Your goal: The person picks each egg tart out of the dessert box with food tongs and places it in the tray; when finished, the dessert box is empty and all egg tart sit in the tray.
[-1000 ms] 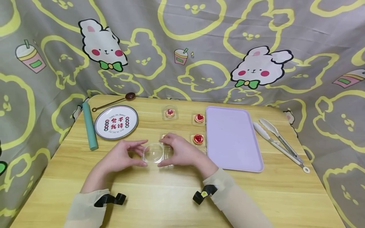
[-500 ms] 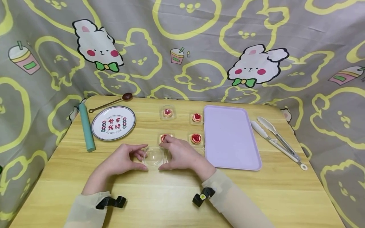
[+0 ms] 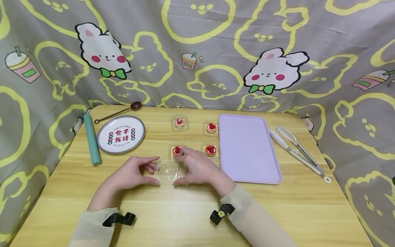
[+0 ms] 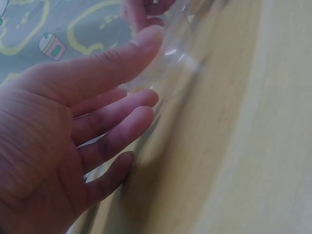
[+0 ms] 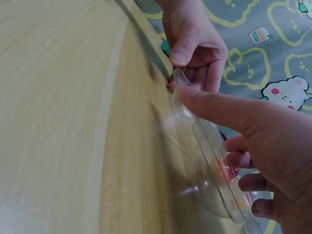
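Between both hands is a clear plastic box (image 3: 167, 170) with a round domed hollow and no food in that hollow. My left hand (image 3: 129, 173) pinches its left edge between thumb and fingers. On the other side, my right hand (image 3: 199, 168) grips it with thumb and index finger, covering its right part. In the right wrist view the domed plastic (image 5: 209, 190) stands close over the table. Just beyond the right fingers sits a small red-topped tart (image 3: 177, 150) in clear packaging. Another boxed tart (image 3: 210, 150) lies beside the right hand.
Two more boxed tarts (image 3: 179, 122) lie farther back. A lilac tray (image 3: 249, 147) lies to the right, with tongs (image 3: 300, 154) beyond it. On the left are a printed plate (image 3: 121, 134), a teal roller (image 3: 92, 139) and a brown long-handled spoon (image 3: 118, 112). A patterned curtain hangs behind.
The box has tilted and come slightly lower between the hands, which keep their grip. The camera view has shifted a little, and the tart beyond the right fingers shows more.
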Motion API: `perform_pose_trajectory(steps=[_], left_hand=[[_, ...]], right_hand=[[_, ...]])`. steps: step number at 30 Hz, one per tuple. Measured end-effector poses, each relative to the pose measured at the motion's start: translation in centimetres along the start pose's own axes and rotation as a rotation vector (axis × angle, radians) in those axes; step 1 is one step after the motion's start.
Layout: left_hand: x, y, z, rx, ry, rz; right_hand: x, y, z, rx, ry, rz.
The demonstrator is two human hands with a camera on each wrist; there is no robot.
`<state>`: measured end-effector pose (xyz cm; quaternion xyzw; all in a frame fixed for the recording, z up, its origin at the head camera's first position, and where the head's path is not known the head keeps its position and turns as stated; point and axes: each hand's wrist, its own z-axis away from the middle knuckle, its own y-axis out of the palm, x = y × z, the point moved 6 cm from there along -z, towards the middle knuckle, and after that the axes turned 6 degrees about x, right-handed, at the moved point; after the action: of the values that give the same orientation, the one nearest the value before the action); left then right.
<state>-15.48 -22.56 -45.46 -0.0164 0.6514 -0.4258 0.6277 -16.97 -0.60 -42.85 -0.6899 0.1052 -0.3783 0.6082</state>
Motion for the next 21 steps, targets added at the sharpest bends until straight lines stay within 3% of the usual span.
perform_pose_trajectory(steps=[8, 11, 15, 21], left_hand=[[-0.5, -1.9, -0.1, -0.105, 0.038, -0.071], [-0.9, -2.8, -0.7, -0.156, 0.061, -0.055], [-1.2, -3.6, -2.3, -0.198, 0.069, 0.025], [-1.3, -4.4, -5.5, -0.196, 0.046, 0.116]], right_hand=[[-1.4, -1.4, 0.8, -0.017, 0.028, -0.099], [-2.4, -2.3, 1.0, -0.038, 0.04, -0.136], [-3.9, -3.7, 1.3, -0.074, 0.047, -0.219], [-6.6, -5.4, 0.9, -0.133, 0.066, -0.383]])
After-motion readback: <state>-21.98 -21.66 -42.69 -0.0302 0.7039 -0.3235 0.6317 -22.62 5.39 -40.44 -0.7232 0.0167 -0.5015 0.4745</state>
